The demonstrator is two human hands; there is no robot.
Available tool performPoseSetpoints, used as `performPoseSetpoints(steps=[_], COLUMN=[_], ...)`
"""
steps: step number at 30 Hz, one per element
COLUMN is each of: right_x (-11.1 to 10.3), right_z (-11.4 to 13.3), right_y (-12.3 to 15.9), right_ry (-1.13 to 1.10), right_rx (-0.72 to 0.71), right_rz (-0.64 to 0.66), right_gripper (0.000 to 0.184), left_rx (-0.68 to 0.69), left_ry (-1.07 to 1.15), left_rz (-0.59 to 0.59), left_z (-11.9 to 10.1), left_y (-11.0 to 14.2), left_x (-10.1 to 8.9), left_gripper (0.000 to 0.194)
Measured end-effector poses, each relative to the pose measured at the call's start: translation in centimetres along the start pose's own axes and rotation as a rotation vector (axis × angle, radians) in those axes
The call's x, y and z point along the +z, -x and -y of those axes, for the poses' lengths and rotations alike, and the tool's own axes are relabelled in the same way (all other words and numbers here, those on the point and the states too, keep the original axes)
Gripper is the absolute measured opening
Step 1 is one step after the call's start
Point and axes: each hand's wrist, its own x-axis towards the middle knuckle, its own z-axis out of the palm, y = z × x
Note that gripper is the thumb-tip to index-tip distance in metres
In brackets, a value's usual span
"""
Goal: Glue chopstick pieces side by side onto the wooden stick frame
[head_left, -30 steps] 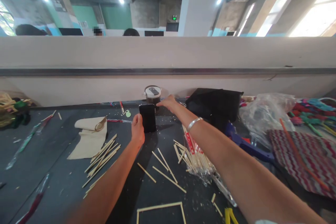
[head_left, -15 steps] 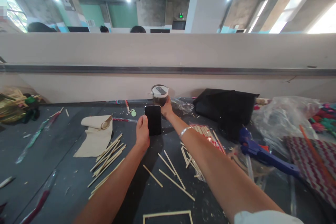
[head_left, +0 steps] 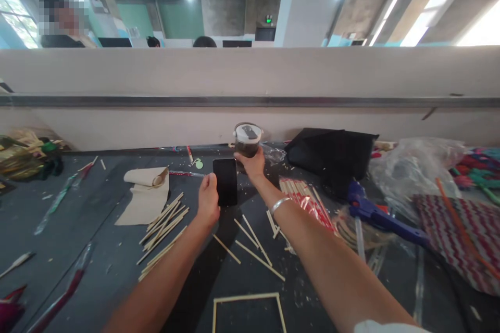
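My left hand grips the left edge of a black smartphone, held upright with its dark face toward me. Just to the right, my right hand is wrapped round the lower part of a dark cup with a white lid. A silver bangle circles my right wrist. Several thin wooden sticks lie on the dark table between my forearms. Closer to me, sticks form a rectangular frame, partly cut off by the lower edge. More sticks are heaped beside my left forearm.
A beige cloth lies partly rolled on the left. To the right are a packet of sticks, a black bag, a blue glue gun, clear plastic and striped fabric. A low partition closes the back.
My right hand has moved the cup a little to the right, away from the phone. The phone stays in my left hand. A person now shows behind the partition at left.
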Motion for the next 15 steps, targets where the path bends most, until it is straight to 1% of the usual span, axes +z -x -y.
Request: performPoseSetpoints(steps=[5, 9, 13, 15], right_x=[-2.2, -4.6, -7.1, -8.3], right_z=[3.5, 6.2, 7.6, 8.0], right_y=[2.1, 5.0, 8.4, 9.9], right_ry=[0.0, 0.016, 0.01, -0.011], right_rx=[-0.009, -0.041, -0.101, -0.13], right_rz=[-0.049, -0.044, -0.004, 0.009], right_gripper=[0.059, 0.058, 0.055, 0.054], left_rx=[-0.026, -0.058, -0.12, -0.154], left_ry=[0.041, 0.046, 0.044, 0.051], left_rz=[0.014, -0.013, -0.027, -0.025], left_z=[-0.6, -1.4, -2.1, -2.3], left_y=[2.2, 3.9, 5.5, 6.2], left_x=[-1.2, -3.1, -5.3, -5.8], left_gripper=[0.039, 0.042, 0.044, 0.045])
